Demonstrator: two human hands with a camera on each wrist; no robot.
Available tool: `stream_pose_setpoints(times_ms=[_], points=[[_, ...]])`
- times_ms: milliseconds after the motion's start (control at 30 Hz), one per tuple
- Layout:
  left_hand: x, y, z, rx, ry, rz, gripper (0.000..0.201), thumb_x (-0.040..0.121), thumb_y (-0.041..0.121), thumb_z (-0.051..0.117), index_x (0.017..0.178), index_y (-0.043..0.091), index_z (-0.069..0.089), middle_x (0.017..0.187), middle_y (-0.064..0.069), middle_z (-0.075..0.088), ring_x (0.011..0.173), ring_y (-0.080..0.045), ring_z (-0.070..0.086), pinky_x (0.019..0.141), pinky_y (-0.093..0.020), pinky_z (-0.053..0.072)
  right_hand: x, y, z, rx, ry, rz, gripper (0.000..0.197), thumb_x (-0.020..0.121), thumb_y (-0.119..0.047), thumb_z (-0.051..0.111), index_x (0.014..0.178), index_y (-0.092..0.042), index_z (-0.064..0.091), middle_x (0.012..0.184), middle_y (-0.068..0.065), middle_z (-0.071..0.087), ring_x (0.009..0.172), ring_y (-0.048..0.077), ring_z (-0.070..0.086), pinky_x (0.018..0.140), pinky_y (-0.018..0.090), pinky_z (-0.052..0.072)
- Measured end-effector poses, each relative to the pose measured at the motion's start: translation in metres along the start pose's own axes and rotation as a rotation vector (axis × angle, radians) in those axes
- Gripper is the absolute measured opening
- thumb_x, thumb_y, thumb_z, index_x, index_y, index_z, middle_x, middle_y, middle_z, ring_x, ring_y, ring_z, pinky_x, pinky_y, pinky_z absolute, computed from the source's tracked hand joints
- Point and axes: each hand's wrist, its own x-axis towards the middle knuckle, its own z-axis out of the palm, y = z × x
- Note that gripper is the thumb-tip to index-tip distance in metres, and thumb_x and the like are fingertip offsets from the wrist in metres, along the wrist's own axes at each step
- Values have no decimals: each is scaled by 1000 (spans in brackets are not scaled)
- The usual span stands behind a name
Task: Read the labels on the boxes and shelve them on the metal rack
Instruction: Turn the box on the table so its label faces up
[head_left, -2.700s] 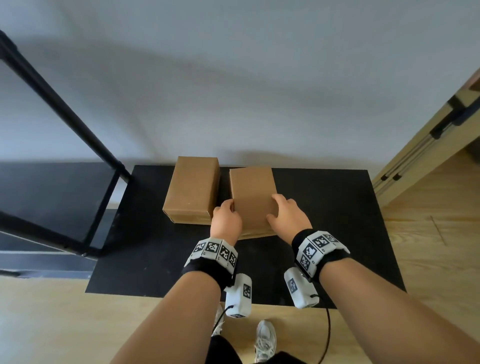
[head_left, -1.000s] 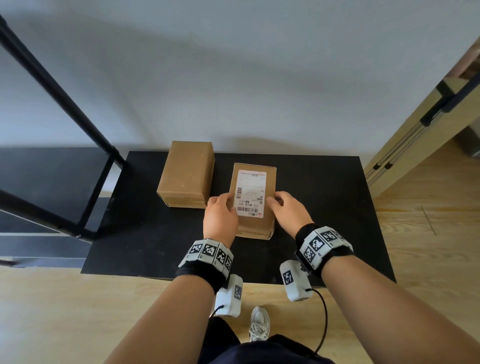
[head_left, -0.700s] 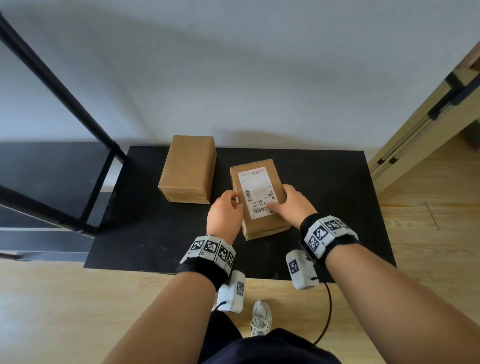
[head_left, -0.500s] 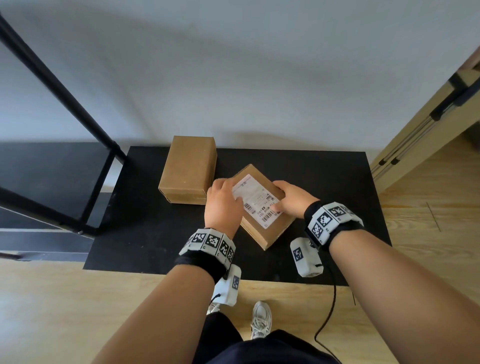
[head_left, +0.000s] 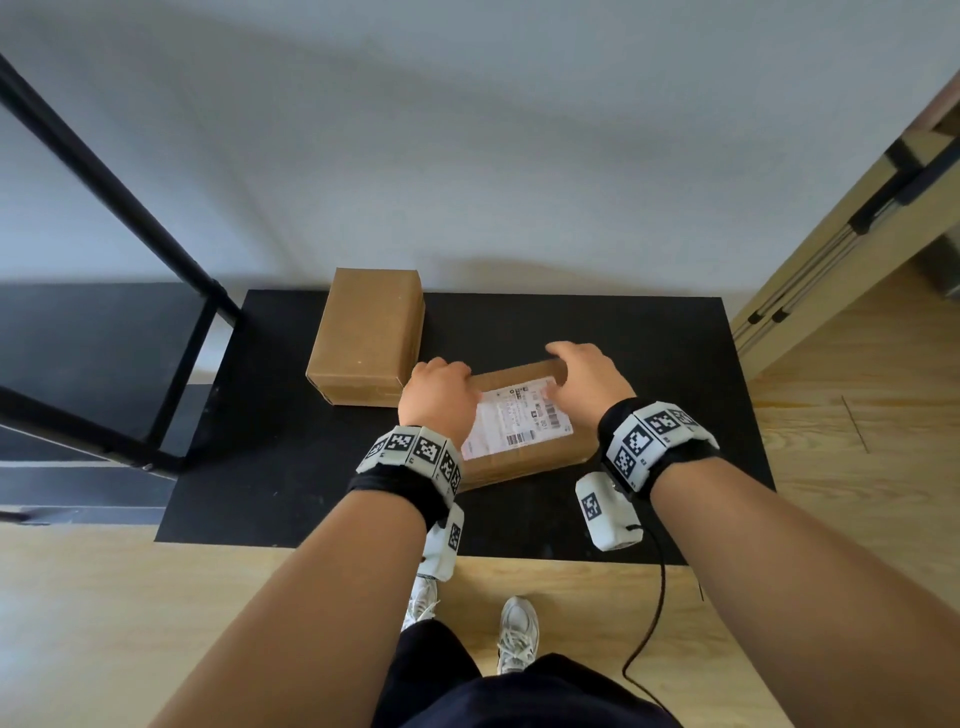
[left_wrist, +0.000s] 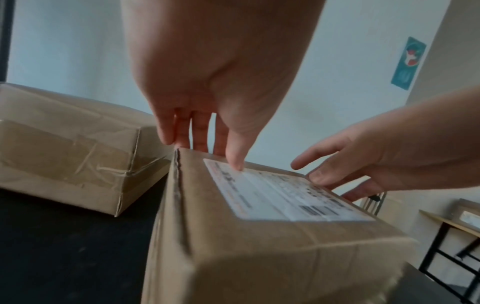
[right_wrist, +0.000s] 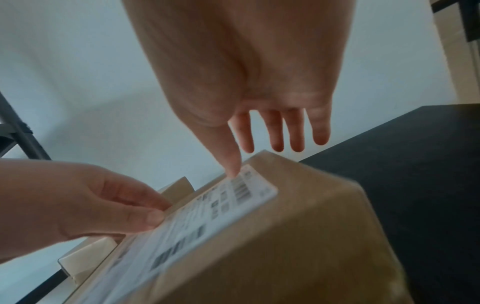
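A cardboard box with a white shipping label (head_left: 514, 421) facing up lies crosswise on the black table (head_left: 291, 467). My left hand (head_left: 439, 397) holds the labelled box (left_wrist: 259, 257) at its left end, thumb on the label (left_wrist: 280, 197) and fingers (left_wrist: 197, 133) down over the far edge. My right hand (head_left: 576, 374) is over the box's right part. Its thumb tip touches the label (right_wrist: 197, 218) and its fingers (right_wrist: 296, 131) are spread straight above the far edge. A second, plain box (head_left: 366, 338) stands at the back left, close beside the first.
The black metal rack (head_left: 119, 208) stands left of the table, with a dark shelf (head_left: 93, 353) at about table height. A wooden panel (head_left: 841, 249) leans at the right. A white wall is behind. A cable (head_left: 654, 623) hangs from my right wrist.
The labelled box was flipped label up, then turned flat on the table from lengthwise to crosswise. My right hand has moved from its near side to its far right edge.
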Motion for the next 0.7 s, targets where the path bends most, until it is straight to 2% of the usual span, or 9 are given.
stream_pose_setpoints(times_ms=[100, 200, 300, 400, 467, 567, 700], points=[[-4, -2, 0, -55, -17, -121, 42, 100, 33, 50, 139, 16, 53, 135, -9, 51, 130, -27, 43, 96, -41, 46, -2, 4, 0, 86, 92, 50, 62, 91, -27, 61, 148, -21, 37, 147, 12, 41, 130, 31, 47, 103, 47, 45], [-8, -6, 4, -109, -24, -216, 43, 99, 39, 49, 135, 15, 54, 132, -10, 52, 121, -28, 53, 91, -40, 50, -6, 4, 3, 147, 119, 101, 66, 91, -29, 62, 150, -18, 32, 146, 13, 41, 130, 32, 48, 101, 43, 44], [-11, -9, 10, -152, -39, -252, 44, 99, 43, 48, 129, 12, 56, 125, -9, 57, 105, -27, 61, 79, -36, 50, -10, 1, 10, 196, 72, 174, 71, 93, -32, 60, 153, -15, 25, 150, 14, 40, 133, 31, 46, 102, 41, 42], [-13, -11, 15, -224, -58, -245, 47, 98, 45, 50, 125, 8, 58, 119, -10, 62, 102, -26, 63, 73, -33, 45, -14, -1, 18, 208, -31, 225, 67, 98, -37, 50, 154, -11, 24, 153, 14, 40, 136, 29, 44, 105, 39, 39], [-15, -11, 17, -290, -79, -251, 49, 98, 45, 50, 129, 8, 57, 121, -11, 64, 105, -27, 63, 75, -34, 48, -16, -2, 26, 204, -117, 214, 60, 101, -40, 41, 151, -8, 31, 151, 14, 43, 136, 29, 45, 108, 39, 37], [-19, -9, 15, -418, -121, -261, 50, 100, 38, 51, 140, 8, 50, 128, -11, 63, 115, -28, 62, 87, -35, 52, -19, -6, 33, 238, -173, 182, 46, 102, -37, 36, 134, -6, 50, 134, 12, 59, 117, 27, 58, 99, 40, 47], [-25, -8, 8, -533, -113, -247, 48, 101, 30, 51, 142, 6, 46, 134, -11, 60, 120, -27, 59, 88, -32, 47, -22, -10, 28, 269, -145, 179, 40, 102, -31, 37, 129, -6, 53, 127, 13, 61, 111, 28, 60, 95, 41, 48]])
